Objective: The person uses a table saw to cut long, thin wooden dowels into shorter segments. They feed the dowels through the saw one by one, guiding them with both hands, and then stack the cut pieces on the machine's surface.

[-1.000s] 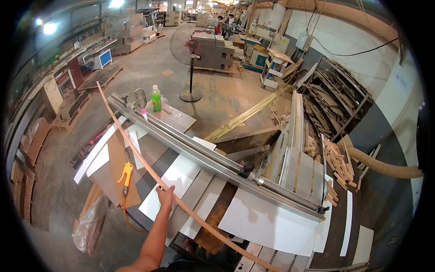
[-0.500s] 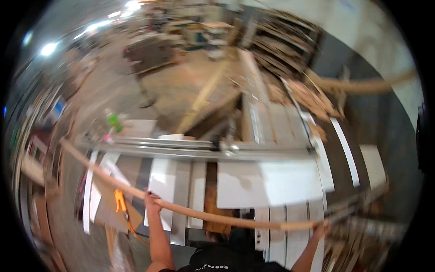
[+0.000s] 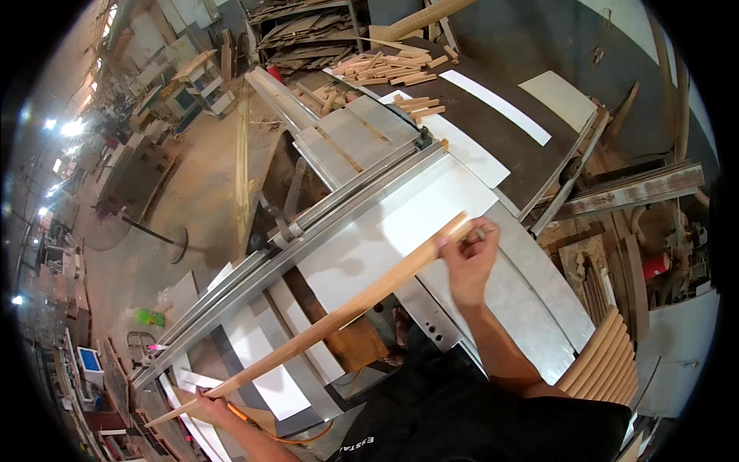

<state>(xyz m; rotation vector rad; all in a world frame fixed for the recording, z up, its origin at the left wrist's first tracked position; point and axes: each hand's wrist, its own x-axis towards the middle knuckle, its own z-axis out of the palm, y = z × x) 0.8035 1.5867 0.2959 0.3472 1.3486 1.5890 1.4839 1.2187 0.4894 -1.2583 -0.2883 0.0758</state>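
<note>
I judge the step in hand to be handling a long wooden strip [image 3: 331, 322], carried across the body with both hands at it, so the next move seems to call for shifting both hands together, keeping the strip level and its narrow far end away from the metal rail [image 3: 369, 202]. The strip runs slantwise over the near part of the counter [image 3: 523, 296], passing above the near edge of a white panel [image 3: 362, 246]; it looks raised, though I cannot tell whether any part touches what lies beneath. My left hand [image 3: 213, 403] has its grip closed round the strip toward the lower-left end, leaving a short tapering length poking out beyond it, with an orange air gun [image 3: 245, 416] just beside the wrist. My right hand [image 3: 471, 250] is at the other end, its fingers bent in and its thumb side against the wood; the strip's tip shows just past them. How firmly that grip is closed I cannot tell, nor whether something small sits between the fingers. Most of the strip therefore spans free between the two hands. Near my right elbow, apart from the held piece, stands a row of similar brown strips [image 3: 604, 358].
</note>
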